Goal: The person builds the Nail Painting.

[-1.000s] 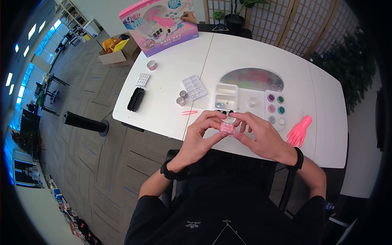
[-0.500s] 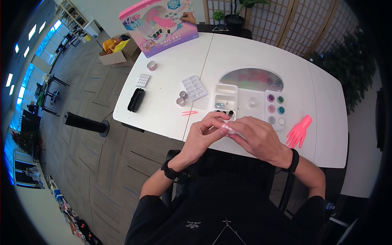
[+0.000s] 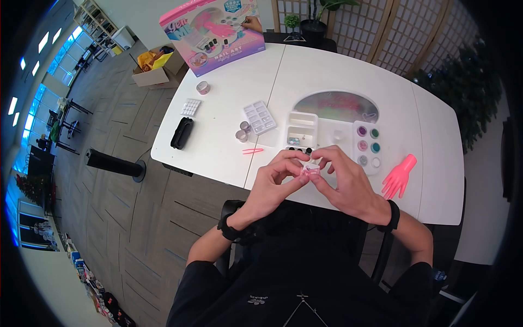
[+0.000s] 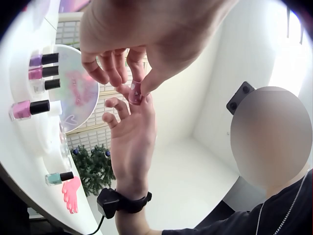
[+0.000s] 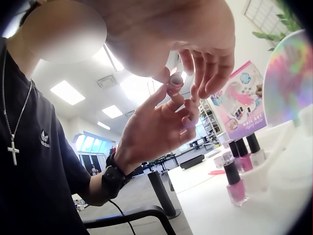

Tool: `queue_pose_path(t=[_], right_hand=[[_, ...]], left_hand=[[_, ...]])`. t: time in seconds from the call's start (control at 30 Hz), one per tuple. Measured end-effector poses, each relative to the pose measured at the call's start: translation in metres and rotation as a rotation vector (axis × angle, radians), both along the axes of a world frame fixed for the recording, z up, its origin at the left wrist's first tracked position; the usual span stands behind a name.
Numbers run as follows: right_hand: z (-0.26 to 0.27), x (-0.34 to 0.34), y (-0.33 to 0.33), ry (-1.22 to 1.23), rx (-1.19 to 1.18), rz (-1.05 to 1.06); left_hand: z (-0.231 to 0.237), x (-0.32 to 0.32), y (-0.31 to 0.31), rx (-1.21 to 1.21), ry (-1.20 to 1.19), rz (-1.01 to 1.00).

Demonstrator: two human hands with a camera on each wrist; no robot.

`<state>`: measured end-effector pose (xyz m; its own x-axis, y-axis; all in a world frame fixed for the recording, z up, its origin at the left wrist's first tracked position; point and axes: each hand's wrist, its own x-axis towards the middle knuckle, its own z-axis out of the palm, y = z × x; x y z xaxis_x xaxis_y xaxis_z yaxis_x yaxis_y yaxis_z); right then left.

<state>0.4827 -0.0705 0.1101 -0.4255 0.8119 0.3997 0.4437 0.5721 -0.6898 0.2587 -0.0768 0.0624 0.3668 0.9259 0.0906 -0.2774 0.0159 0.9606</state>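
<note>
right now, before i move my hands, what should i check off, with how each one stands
1. Small pink piece pinched: ok, the left hand and the right hand both have fingers on it.
2. Piece raised off the table: ok, both wrist views show it in the air.
3. A hand free for the pink tweezers: not ok, both are on the piece.
4. Front pink polish bottle capped: ok, black cap on.
5. Piece undamaged all round: cannot tell, fingers cover part of it.
</note>
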Motion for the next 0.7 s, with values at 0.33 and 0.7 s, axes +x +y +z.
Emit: queue_pose_path(t=[0.33, 0.7], right_hand=[[-0.007, 0.005, -0.001, -0.255, 0.608, 0.032], [0.001, 0.004, -0.003, -0.217, 0.216, 0.058]], left_hand=[[-0.003, 0.002, -0.001, -0.017, -0.028, 0.022], [-0.001, 0.004, -0.002, 0.106, 0.031, 0.047]])
